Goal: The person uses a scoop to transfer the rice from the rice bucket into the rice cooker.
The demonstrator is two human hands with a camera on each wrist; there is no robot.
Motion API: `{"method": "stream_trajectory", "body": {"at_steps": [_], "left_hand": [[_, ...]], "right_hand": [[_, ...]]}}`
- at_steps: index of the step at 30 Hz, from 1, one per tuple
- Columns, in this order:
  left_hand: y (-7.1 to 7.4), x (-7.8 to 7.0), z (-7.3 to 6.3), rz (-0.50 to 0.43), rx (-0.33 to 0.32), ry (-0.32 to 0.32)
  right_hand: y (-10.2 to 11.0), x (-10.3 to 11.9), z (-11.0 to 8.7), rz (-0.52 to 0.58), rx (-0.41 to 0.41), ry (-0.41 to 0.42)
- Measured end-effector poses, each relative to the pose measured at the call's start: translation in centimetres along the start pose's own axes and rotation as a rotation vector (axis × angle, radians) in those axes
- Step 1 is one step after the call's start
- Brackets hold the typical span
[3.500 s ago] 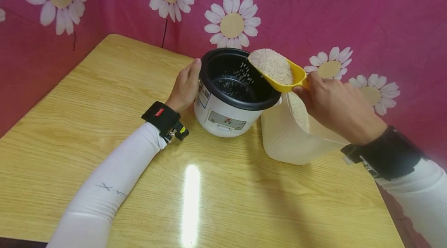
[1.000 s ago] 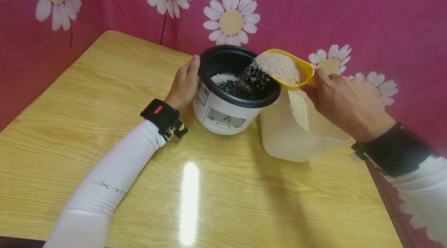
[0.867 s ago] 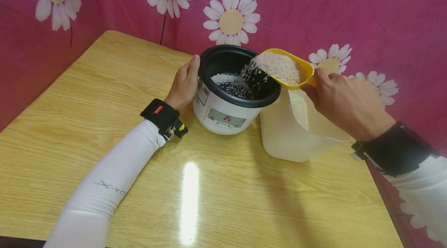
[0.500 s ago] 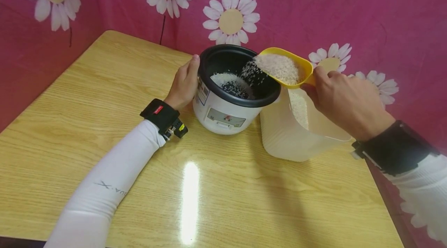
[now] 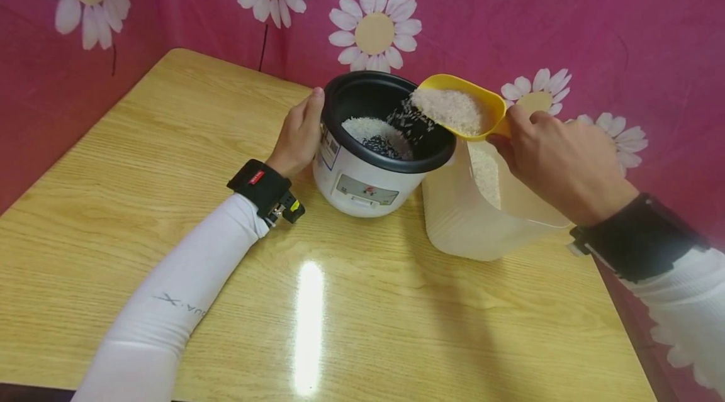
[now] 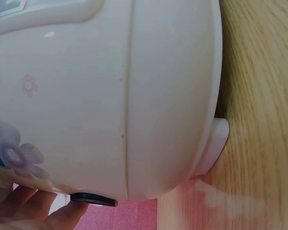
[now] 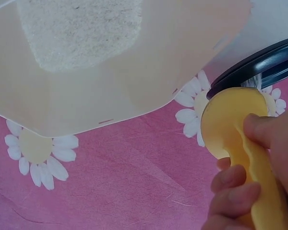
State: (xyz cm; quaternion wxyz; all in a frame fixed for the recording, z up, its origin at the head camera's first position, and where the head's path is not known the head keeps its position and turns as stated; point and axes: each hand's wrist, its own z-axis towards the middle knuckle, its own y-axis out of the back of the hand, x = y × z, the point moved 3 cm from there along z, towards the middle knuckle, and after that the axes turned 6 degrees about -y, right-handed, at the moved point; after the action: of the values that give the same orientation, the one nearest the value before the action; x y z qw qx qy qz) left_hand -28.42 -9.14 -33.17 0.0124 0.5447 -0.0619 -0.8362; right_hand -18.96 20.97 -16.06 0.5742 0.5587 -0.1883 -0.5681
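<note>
A yellow scoop (image 5: 491,105) loaded with rice (image 5: 450,109) is being held tilted over the right rim of the white rice cooker (image 5: 368,191), its handle (image 7: 271,206) gripped by the right hand (image 5: 566,166), and grains (image 5: 413,122) are being spilled into the black pot (image 5: 359,100). The cooker is being held by the left hand (image 5: 297,138), fingers bent against it. Beside it, a translucent bin (image 5: 470,232) of rice is being supported by the wooden table (image 5: 226,326).

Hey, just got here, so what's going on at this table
A person's right hand holds a yellow scoop of rice over a rice cooker, with some falling in; the left hand holds the cooker's side. Rice partly covers the cooker's bottom, plenty is in the scoop, and an open container alongside holds more.
</note>
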Motion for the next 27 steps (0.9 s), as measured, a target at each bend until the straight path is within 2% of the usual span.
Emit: {"method": "stream_trajectory", "body": {"at_steps": [11, 27], "left_hand": [[-0.07, -0.09, 0.01, 0.003, -0.013, -0.004], [-0.07, -0.04, 0.06, -0.010, -0.014, 0.002]], "right_hand": [[-0.13, -0.10, 0.13, -0.022, -0.001, 0.009], [0.28, 0.12, 0.44, -0.026, -0.086, 0.048]]}}
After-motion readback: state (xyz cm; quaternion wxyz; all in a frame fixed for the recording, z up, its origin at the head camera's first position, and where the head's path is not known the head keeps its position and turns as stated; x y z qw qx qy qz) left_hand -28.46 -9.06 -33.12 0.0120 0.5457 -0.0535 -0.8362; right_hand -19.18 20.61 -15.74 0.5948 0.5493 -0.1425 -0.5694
